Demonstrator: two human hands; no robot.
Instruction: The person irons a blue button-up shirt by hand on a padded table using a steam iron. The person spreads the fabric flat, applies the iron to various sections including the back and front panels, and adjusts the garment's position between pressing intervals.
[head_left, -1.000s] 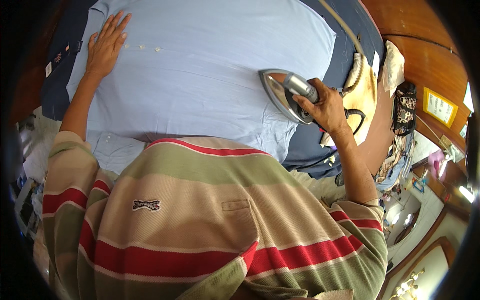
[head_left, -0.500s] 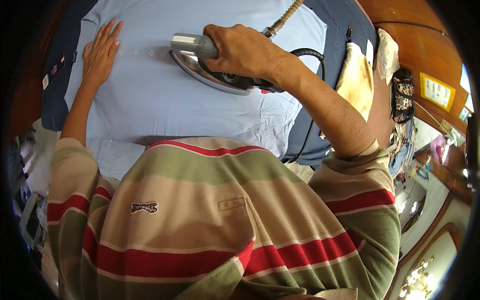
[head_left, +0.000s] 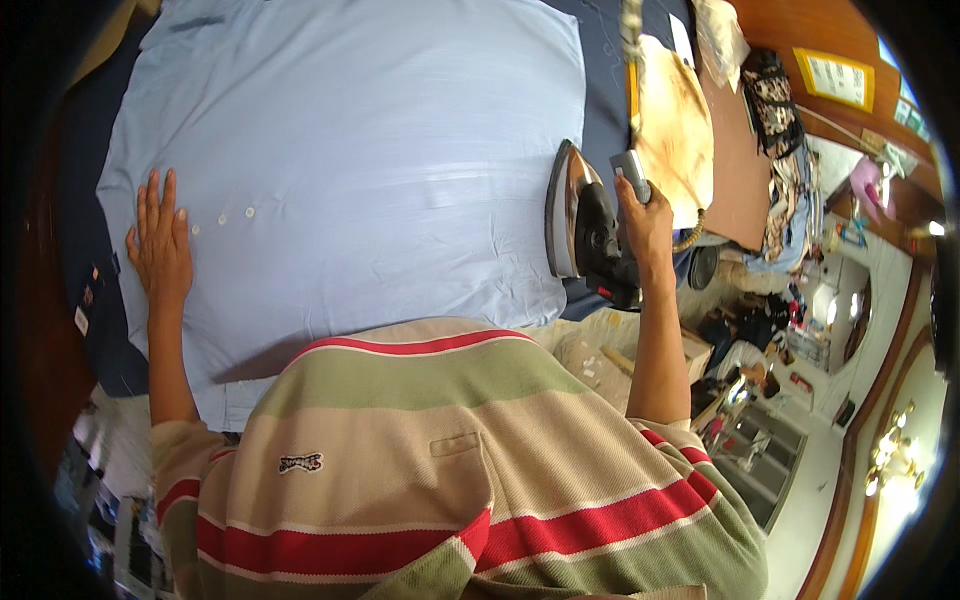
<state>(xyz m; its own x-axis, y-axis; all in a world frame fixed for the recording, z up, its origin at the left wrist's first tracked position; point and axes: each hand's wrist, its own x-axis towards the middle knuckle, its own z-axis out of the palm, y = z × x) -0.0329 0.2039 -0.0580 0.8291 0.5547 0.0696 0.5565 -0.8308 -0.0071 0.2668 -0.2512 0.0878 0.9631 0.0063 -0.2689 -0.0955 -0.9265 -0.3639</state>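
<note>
A light blue garment [head_left: 370, 160] with several small white buttons is spread over a dark blue cloth-covered surface [head_left: 605, 60]. Flat on the garment's left side, near the buttons, lies my left hand [head_left: 163, 245], fingers stretched out. My right hand [head_left: 648, 222] grips the grey handle of a steam iron [head_left: 600, 225] at the garment's right edge. The iron is tilted, its metal soleplate edge toward the garment; whether it touches the fabric I cannot tell. Wrinkles show in the fabric left of the iron, while the middle looks smoother.
A cream cloth with brown scorch-like marks [head_left: 678, 130] lies right of the garment, beside the iron's ribbed hose [head_left: 632, 50]. Further right are a patterned bag [head_left: 772, 105] and a yellow-bordered sheet [head_left: 835, 82] on a wooden surface. Clutter fills the floor at right.
The iron, in my right hand, has gone from the garment's upper middle to its right edge and turned. My left hand still lies flat, now lower in view; the whole view has shifted.
</note>
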